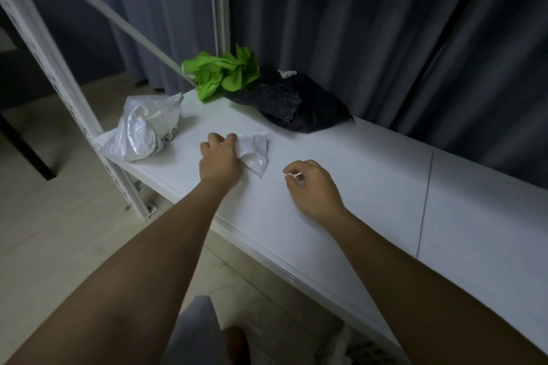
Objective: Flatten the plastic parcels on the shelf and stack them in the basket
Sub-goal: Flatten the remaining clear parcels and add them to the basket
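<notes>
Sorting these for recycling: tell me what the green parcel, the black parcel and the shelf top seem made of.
Green parcel: thin matte plastic film, judging by its sharp crumples. Black parcel: glossier plastic film, with faint sheen on its wrinkles. Shelf top: smooth matte white board, probably laminate or painted metal; unclear which.

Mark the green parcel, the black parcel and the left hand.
green parcel (224, 72), head view, on its crumpled middle.
black parcel (292, 102), head view, on its creased top.
left hand (221, 157), head view, on the back of the hand.
</notes>
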`<action>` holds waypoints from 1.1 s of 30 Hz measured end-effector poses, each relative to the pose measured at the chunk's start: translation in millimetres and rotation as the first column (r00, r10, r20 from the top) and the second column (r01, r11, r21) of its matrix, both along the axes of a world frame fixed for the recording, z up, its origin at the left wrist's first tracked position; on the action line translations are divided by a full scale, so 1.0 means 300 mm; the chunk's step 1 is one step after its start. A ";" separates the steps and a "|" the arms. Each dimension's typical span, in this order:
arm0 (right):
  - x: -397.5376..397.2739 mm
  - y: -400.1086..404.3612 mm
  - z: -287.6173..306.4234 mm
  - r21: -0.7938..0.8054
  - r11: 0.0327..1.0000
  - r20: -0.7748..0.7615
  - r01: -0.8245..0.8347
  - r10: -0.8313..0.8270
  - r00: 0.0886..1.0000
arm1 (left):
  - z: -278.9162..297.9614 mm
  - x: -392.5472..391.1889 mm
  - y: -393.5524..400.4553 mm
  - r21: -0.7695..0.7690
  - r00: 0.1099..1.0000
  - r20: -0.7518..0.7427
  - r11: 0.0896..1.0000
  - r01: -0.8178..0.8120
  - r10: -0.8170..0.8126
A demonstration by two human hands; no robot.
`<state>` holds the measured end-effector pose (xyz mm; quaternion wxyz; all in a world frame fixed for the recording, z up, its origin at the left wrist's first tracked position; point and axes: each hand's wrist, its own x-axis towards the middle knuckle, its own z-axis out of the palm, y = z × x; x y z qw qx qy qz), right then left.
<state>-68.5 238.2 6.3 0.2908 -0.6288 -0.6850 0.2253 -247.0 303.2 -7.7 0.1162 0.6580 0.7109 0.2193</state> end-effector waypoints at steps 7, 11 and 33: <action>0.133 -0.228 0.025 -0.237 0.942 -0.292 0.238 -0.302 0.907 | 0.094 0.198 -0.287 0.072 0.915 0.294 0.961 0.267 -0.276; 0.244 -0.390 0.056 -0.341 0.852 -0.623 0.398 -0.522 0.583 | 0.152 0.365 -0.444 0.082 0.828 0.378 0.906 0.416 -0.414; 0.848 -1.080 -0.060 -0.465 0.496 -0.682 0.733 -0.729 0.061 | -0.019 1.015 -1.009 -0.250 0.613 0.760 0.773 0.584 -0.217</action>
